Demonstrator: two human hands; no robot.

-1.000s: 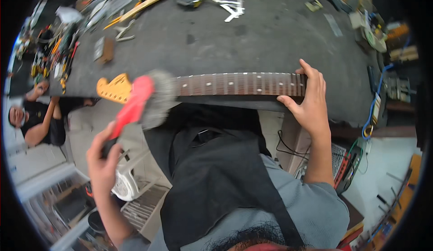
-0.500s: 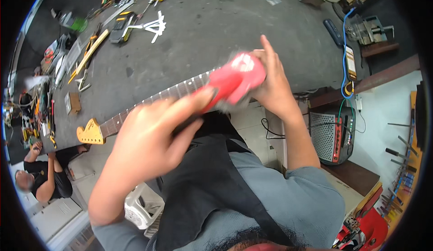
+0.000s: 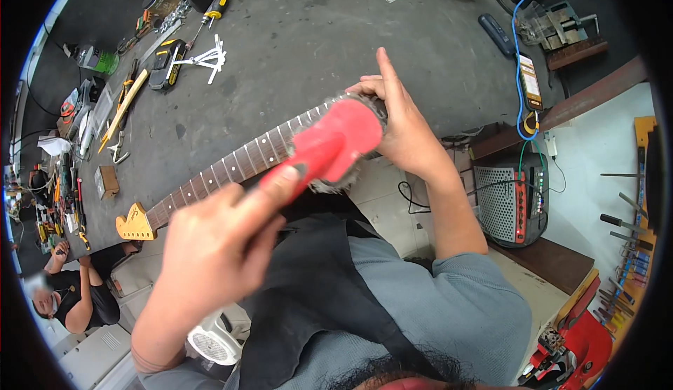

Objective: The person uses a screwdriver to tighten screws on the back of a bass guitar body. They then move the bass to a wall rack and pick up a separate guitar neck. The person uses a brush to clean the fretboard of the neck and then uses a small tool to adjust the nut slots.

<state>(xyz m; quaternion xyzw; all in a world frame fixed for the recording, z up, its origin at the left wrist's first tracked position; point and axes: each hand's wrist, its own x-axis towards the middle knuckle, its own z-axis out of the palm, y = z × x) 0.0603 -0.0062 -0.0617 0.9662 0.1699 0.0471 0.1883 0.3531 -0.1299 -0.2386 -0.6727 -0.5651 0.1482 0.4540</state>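
My left hand grips a red-handled brush with grey bristles, held over the heel end of a guitar neck. The neck lies diagonally along the bench's near edge, its dark fretboard up and yellow wooden headstock at the left. My right hand is at the neck's right end, thumb side down, fingers curled round it with one finger raised. The brush hides that end and part of my right hand's grip.
The dark bench bears tool piles, white strips, a screwdriver, a vise and a phone by a blue cable. A person sits left. An amplifier stands below the bench at right.
The brush in my left hand has moved from beside the headstock to the neck's right end. The neck now appears slanted instead of level, and the whole view has shifted.
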